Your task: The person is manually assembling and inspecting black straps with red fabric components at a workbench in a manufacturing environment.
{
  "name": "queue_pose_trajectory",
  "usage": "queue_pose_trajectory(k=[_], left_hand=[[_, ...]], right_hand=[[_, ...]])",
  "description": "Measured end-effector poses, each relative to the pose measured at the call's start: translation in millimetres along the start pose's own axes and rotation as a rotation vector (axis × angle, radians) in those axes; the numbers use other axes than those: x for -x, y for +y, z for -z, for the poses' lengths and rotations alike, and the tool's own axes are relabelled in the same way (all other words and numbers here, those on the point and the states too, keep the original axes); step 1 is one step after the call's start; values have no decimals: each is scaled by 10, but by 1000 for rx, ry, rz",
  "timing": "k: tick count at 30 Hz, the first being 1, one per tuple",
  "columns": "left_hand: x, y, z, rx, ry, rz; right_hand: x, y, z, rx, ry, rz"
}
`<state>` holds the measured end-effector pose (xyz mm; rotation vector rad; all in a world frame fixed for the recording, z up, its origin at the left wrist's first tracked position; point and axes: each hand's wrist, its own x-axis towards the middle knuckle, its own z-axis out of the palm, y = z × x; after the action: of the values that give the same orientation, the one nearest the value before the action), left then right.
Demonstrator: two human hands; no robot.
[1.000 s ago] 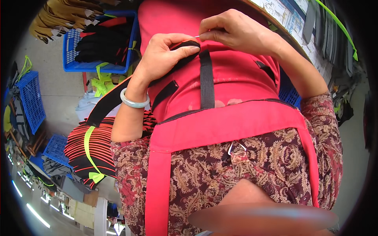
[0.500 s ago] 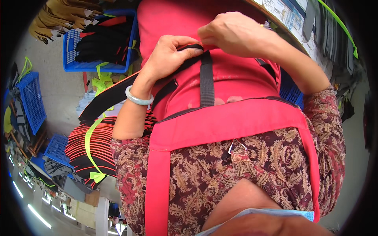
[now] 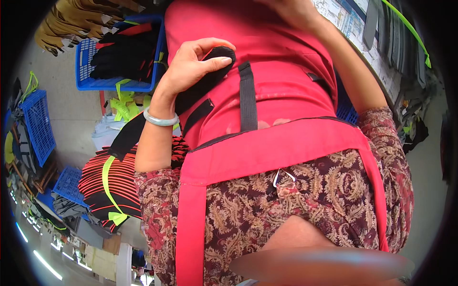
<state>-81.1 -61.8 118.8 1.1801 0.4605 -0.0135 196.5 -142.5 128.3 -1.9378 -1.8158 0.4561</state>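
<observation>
My left hand (image 3: 191,64), with a pale bangle (image 3: 161,119) at the wrist, pinches the end of a long black fabric piece (image 3: 210,77) with an orange edge between thumb and fingers. The piece runs back past my forearm, over the red apron (image 3: 286,43) on my lap, and its other end (image 3: 125,140) hangs at my left. My right hand (image 3: 293,10) is at the upper edge over the apron. Its fingers are blurred and partly out of view, so their hold is hidden.
At left stands a blue basket (image 3: 114,88) of black and red fabric pieces. Below it lies a bundle of black-and-orange pieces tied with a yellow-green strip (image 3: 109,183). Tan pieces (image 3: 62,28) hang upper left. Dark grey strips (image 3: 405,47) lie on the table at right.
My right hand has moved up and away from my left hand. My left hand still holds the black fabric piece, whose far end has shifted inward.
</observation>
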Motion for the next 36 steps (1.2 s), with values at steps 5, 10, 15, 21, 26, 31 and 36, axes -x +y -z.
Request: queue_pose_trajectory(k=[5,10,15,21,26,31,36], left_hand=[[-178,78,-36,69,-27,-43],[-141,-40,-14,-31,130,-91],[-183,186,-15,-457,405,-397],[351,140,-54,-211,342,-110],[-13,-90,-67,727,521,-276],[-320,-81,-14,687,660,-506],[-387,-148,-19,584,712,-524]], right_hand=[[21,999,352,370,455,-125],[-81,-357,-6,-157,224,-57],[41,-726,-451,-643,-331,-179],[40,-616,-419,-1058,-78,-286],[27,-893,-455,-916,-27,-192],[-232,-883,-453,-585,79,-96],[-242,-766,-488,-716,-175,-295]])
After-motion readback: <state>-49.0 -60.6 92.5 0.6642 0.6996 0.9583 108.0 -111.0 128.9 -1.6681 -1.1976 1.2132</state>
